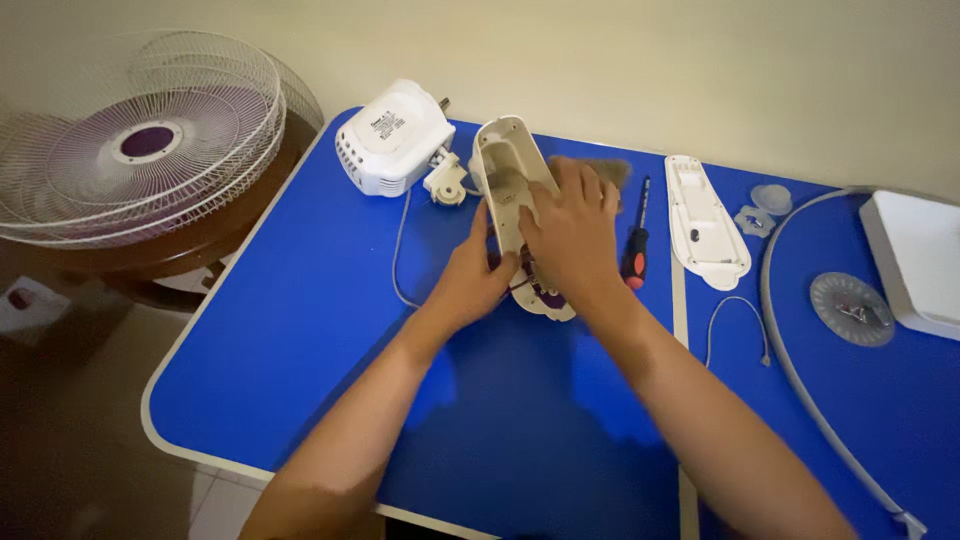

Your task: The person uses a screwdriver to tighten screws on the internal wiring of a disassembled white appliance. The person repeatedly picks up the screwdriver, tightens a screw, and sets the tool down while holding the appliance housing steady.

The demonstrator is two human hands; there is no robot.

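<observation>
Both hands grip the white shell [505, 165] – left hand [475, 280] low, right hand [570, 225] on top – a hard pull could snap the wire [400, 250] to the motor [395, 135].

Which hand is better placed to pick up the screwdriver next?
Probably the right hand: the screwdriver lies just beside it, while the left hand grips the housing on the far side.

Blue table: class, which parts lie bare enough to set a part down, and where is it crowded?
Bare: the blue table's left stretch below the motor housing, and the near edge between the forearms. Crowded: the far middle around both hands and the fan casing, and the right side with screwdriver, cover, cable.
</observation>
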